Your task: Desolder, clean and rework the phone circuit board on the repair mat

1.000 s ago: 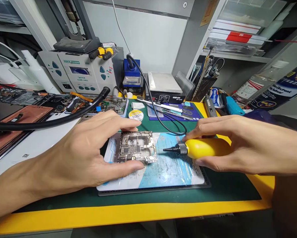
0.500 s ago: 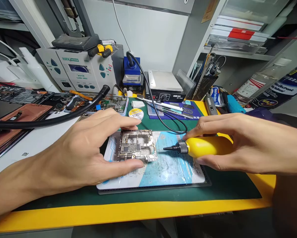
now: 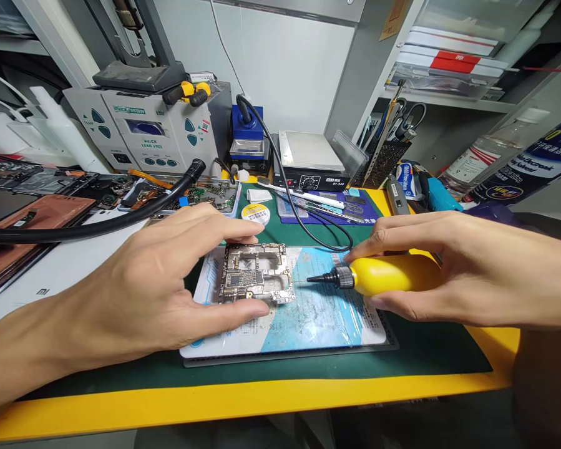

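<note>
Left hand (image 3: 168, 284) grips the circuit board (image 3: 245, 279) by its near and far edges, over the blue-and-white pad (image 3: 317, 321). Right hand (image 3: 462, 268) grasps a yellow bottle (image 3: 395, 275) — its needle (image 3: 300, 280) near the board's right edge

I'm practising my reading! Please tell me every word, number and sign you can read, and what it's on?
"QUICK": grey machine
"LEAD FREE": grey machine
"ESD": grey machine
"POWER": grey machine
"CH1", "CH2", "CH3": grey machine
"OPEN": red label
"mi": white device
"940": silver-topped box
The rest is too small or blurred to be sure, like writing on the card, round label, clear bottle and dark can.
</note>
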